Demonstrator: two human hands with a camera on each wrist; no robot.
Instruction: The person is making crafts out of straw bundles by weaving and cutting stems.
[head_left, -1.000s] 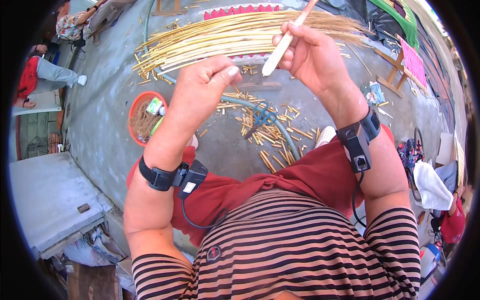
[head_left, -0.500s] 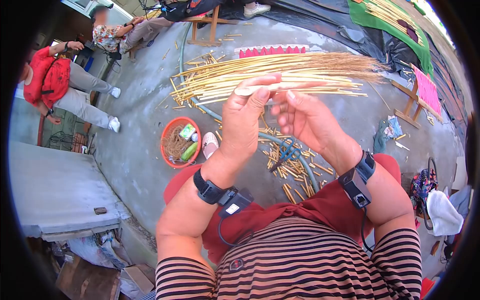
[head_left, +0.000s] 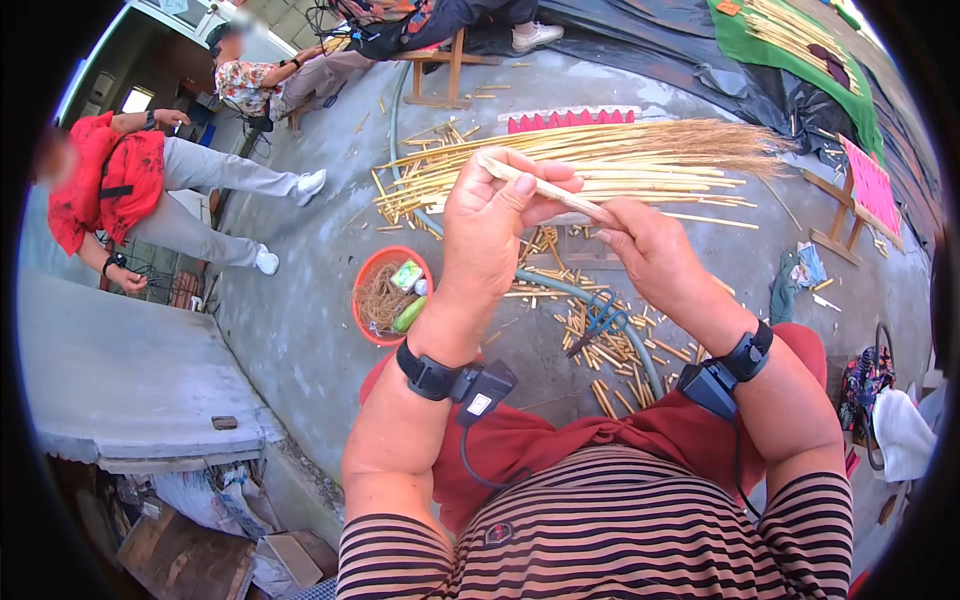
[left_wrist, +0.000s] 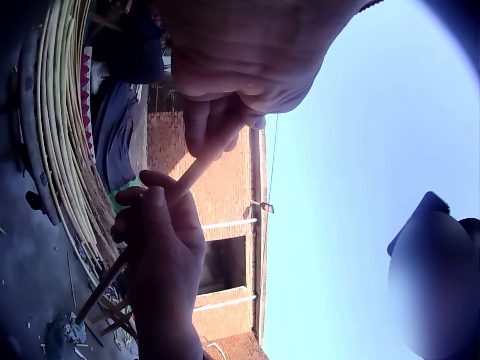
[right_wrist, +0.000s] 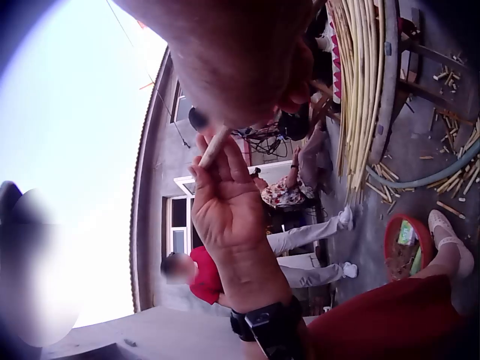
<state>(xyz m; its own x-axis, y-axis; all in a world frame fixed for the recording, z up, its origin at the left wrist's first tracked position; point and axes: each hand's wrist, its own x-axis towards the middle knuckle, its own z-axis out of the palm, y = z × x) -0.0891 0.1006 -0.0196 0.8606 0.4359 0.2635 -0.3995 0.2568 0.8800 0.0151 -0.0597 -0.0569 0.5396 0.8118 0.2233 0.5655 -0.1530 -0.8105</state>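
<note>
A pale stick (head_left: 550, 189), with a broad whitish end and a darker shaft, is held between both hands above the lap. My left hand (head_left: 480, 220) has its whitish end against the palm, with the thumb laid along it. My right hand (head_left: 645, 240) grips the shaft farther right, its thumb and fingers closed round it. From the left wrist view, the stick's dark far end sticks out beyond the right hand (left_wrist: 165, 255). Beyond the hands, a bundle of long yellow stalks (head_left: 450, 170) with brushy brown tips lies across a low support edged with pink zigzags (head_left: 570, 121).
An orange basin (head_left: 364, 310) on the concrete floor holds fibre and small goods. Short cut stalks (head_left: 640, 375) lie scattered round a hose (head_left: 560, 284) and a dark blue tool (head_left: 600, 322). A person in red (head_left: 90, 180) stands at left; another person (head_left: 245, 85) sits beyond.
The stick passed from the right hand alone into the left hand; the right hand, loose half a second ago, now grips its shaft. The head view has shifted, bringing more of the left side in.
</note>
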